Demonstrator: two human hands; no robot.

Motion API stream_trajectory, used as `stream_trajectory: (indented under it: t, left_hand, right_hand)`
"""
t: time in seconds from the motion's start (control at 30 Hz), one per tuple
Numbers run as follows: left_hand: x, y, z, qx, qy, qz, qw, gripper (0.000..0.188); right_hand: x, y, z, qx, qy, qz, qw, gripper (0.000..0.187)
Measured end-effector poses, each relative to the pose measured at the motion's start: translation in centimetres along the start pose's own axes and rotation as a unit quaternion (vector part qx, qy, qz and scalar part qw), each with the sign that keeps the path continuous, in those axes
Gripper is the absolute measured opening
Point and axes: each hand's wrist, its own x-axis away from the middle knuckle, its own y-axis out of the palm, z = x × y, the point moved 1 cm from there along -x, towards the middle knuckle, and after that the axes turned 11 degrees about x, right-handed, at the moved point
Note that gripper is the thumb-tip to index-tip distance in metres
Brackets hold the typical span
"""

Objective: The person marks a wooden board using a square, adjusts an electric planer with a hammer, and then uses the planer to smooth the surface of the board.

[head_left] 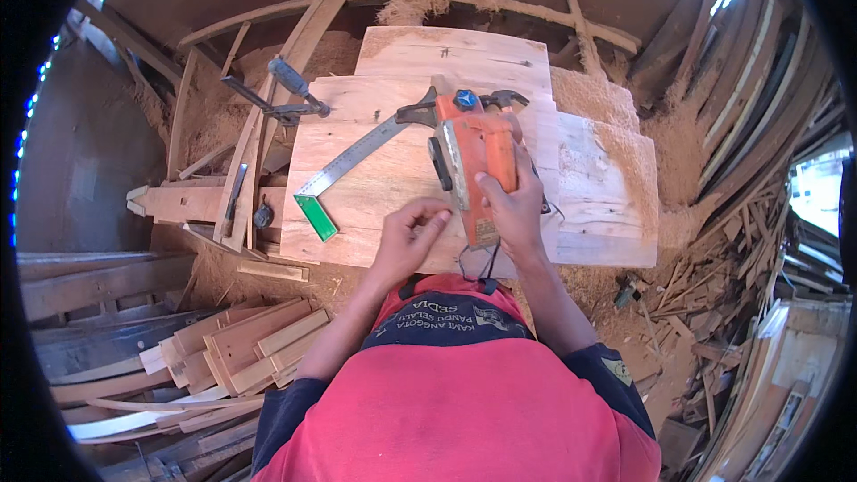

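My right hand point(513, 210) is closed around the rear handle of an orange electric hand planer point(473, 174) with a blue front knob. The planer is tilted over the pale wooden boards point(357, 161), its nose pointing away from me. Close to its left side is my left hand point(412, 236), fingers curled and thumb near the index fingertip; whether anything is between them is hidden. A try square point(357, 156) with a steel blade and green stock lies left of the planer. Dark metal tools point(507, 98) show partly behind the planer's front.
A clamp point(295, 89) with a grey-blue handle stands at the boards' left edge. A chisel-like tool point(235, 192) lies on a plank beside them. Stacked offcuts point(250, 344) fill the near left, scrap wood point(714, 286) the right. Shavings point(415, 2) lie beyond the boards.
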Motion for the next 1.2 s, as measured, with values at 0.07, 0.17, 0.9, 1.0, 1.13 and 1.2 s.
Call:
stream_trajectory:
  t: [0.07, 0.17, 0.9, 1.0, 1.13, 1.2]
  left_hand:
    - [0.2, 1.1, 0.9, -0.03, 0.014, -0.052, 0.998, 0.015]
    - [1.1, 2.1, -0.5, -0.022, -0.165, -0.194, 0.967, 0.017]
    - [2.7, 4.4, 2.7, -0.01, -0.083, -0.177, 0.981, 0.02]
    - [3.8, 3.1, 1.5, 0.131, -0.119, -0.078, 0.981, 0.023]
    - [4.5, 1.8, 5.2, 0.41, -0.229, -0.082, 0.879, 0.029]
    - [5.0, 2.0, 7.1, 0.125, -0.235, -0.105, 0.958, 0.031]
  right_hand:
    - [-0.9, 0.3, 0.8, -0.001, -0.016, 0.006, 1.0, 0.063]
    - [-1.7, 0.8, 1.4, -0.024, -0.021, 0.012, 0.999, 0.065]
    - [-5.0, 0.3, 1.1, -0.019, -0.121, -0.008, 0.992, 0.053]
    - [-6.3, -0.3, -0.4, -0.035, -0.104, -0.041, 0.993, 0.052]
    - [-6.9, -0.9, -1.5, -0.115, -0.049, -0.067, 0.99, 0.052]
    - [-7.1, -0.9, -1.4, -0.113, -0.044, -0.074, 0.99, 0.052]
